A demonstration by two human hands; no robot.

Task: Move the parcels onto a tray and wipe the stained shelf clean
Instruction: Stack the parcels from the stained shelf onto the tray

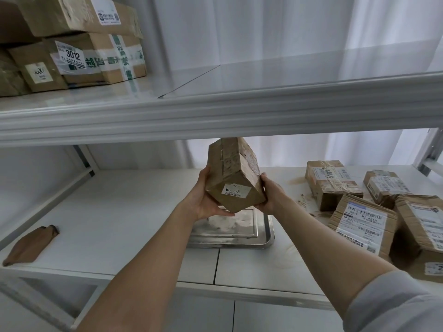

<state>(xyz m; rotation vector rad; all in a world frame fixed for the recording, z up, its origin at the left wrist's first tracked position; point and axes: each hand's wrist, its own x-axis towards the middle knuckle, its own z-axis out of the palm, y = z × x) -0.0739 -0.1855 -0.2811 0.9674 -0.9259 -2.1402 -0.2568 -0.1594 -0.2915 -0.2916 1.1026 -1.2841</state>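
Left hand (203,200), right hand (271,195) around parcel (235,178)

White upper shelf (263,92), taped cardboard boxes (96,56) stacked at its left, pale curtain (239,27) behind

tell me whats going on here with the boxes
A person holds a tilted parcel between the left hand and right hand, over the tray on the shelf. Four other parcels lie to the right, among brown stains. A cloth lies untouched at the shelf's left edge.
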